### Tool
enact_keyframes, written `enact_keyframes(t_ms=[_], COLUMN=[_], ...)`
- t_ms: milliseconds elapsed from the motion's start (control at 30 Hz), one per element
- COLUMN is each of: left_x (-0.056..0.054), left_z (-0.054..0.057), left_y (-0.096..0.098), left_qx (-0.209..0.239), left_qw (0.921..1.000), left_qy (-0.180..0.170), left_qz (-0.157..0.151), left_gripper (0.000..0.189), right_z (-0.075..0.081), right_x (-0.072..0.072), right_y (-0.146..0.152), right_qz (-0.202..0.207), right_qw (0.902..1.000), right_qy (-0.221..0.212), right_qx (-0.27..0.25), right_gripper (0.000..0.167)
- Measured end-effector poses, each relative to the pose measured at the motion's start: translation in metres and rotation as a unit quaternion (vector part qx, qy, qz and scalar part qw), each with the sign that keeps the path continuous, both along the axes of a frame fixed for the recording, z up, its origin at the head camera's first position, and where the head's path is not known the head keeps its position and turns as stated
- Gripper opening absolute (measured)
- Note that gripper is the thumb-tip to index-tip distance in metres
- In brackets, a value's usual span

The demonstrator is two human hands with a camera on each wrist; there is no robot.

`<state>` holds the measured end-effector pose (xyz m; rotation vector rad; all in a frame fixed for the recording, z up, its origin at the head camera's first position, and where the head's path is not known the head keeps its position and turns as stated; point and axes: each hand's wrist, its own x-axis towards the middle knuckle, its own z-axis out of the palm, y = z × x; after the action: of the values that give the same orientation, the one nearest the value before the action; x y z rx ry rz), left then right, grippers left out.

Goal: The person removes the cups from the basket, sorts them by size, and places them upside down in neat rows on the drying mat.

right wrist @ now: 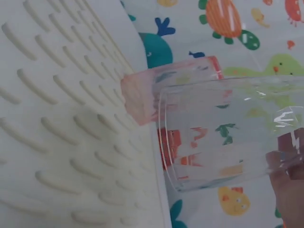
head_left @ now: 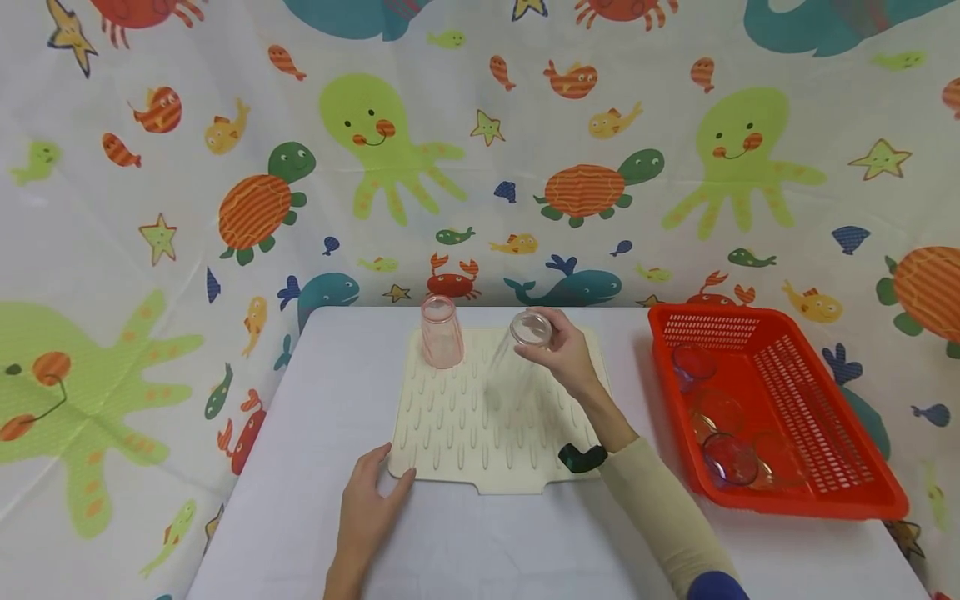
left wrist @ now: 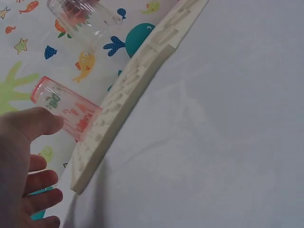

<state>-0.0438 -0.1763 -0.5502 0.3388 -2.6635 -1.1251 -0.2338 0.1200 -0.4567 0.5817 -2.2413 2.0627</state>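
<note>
My right hand (head_left: 558, 346) grips a clear drinking glass (head_left: 531, 330) around its upper end, above a cream ridged drying mat (head_left: 457, 433). In the right wrist view the lower rim of this clear glass (right wrist: 166, 137) hangs just off the mat's surface. A pink-tinted glass (head_left: 442, 337) stands on the mat's back left part. At the front left corner of the mat is my left hand (head_left: 372, 496), its fingers spread loosely beside the edge and holding nothing. The left wrist view also has the pink glass (left wrist: 66, 107) beyond the left thumb.
A red plastic basket (head_left: 780, 500) stands at the right of the white-covered table (head_left: 292, 450), with several clear round-rimmed glass items (head_left: 730, 458) inside. A curtain (head_left: 480, 192) printed with sea animals hangs behind and beside the table.
</note>
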Motion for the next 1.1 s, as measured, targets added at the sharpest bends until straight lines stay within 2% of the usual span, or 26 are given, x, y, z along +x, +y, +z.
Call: enact_keyframes(t_ms=[133,367,500,733,1100], left_x=[0.002,0.002,0.002,0.002,0.002], left_z=[-0.012,-0.024,-0.027,-0.031,-0.032], left_y=[-0.001,0.000,0.001,0.002,0.003], left_qx=[-0.013,-0.048,-0.060,-0.071,-0.080], left_qw=[0.9995,0.9986,0.9980,0.9970,0.9964], left_qy=[-0.023,-0.019,-0.018,-0.023,-0.018], left_qz=[0.017,0.015,0.013,0.020,0.018], left_gripper=[0.065,0.075,0.077,0.078,0.078], right_z=[-0.008,-0.016,-0.020,-0.026,-0.036], right_x=[-0.010,-0.028,-0.038,-0.050,-0.061], right_y=[-0.006,-0.017,-0.022,-0.026,-0.033], right_qz=[-0.026,-0.059,-0.077,-0.083,-0.089], right_qw=[0.9991,0.9961,0.9938,0.9932,0.9908], right_qy=[-0.005,-0.025,-0.037,-0.043,-0.059], right_qx=[0.034,0.061,0.070,0.069,0.083], right_gripper=[0.062,0.065,0.066,0.067,0.072])
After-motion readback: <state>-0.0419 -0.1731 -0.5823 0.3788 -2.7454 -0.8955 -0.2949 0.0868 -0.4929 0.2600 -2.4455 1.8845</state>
